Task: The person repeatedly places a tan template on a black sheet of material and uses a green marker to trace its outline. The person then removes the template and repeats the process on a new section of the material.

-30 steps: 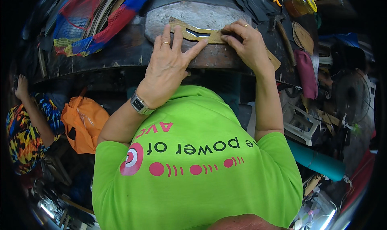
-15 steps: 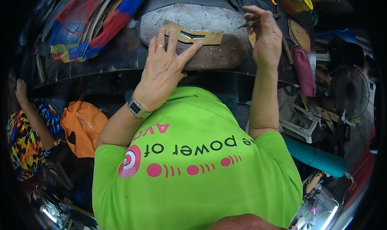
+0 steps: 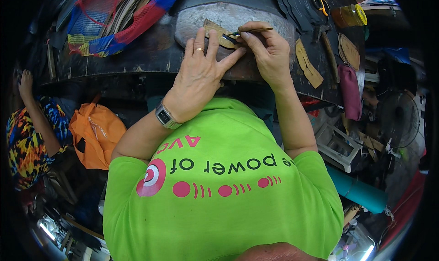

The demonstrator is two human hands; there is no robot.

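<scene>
My left hand (image 3: 196, 76) lies flat with its fingers spread. Its fingertips press on a tan, stiff-looking template (image 3: 212, 29) that has a narrow slot through it. Pinched in my right hand (image 3: 270, 55) is a thin pencil-like tool (image 3: 261, 30) with a brown shaft and a greenish end. That end meets the template around its slot; the exact contact is too small to make out. Under the template lies a worn grey-brown slab (image 3: 192, 21), and my right hand covers part of both.
Right of my right hand lie another tan template (image 3: 307, 62), a hammer (image 3: 328, 55), orange-handled scissors (image 3: 320, 2) and a yellow-lidded jar (image 3: 350, 16). Black sheets (image 3: 292, 7) are behind. A mesh bag (image 3: 98, 21) of flat pieces sits left. Another person's arm (image 3: 39, 110) shows far left.
My right hand has come left and down to the template, bringing the tool's end onto it. My left hand stays pressed on the template. The whole view has shifted slightly.
</scene>
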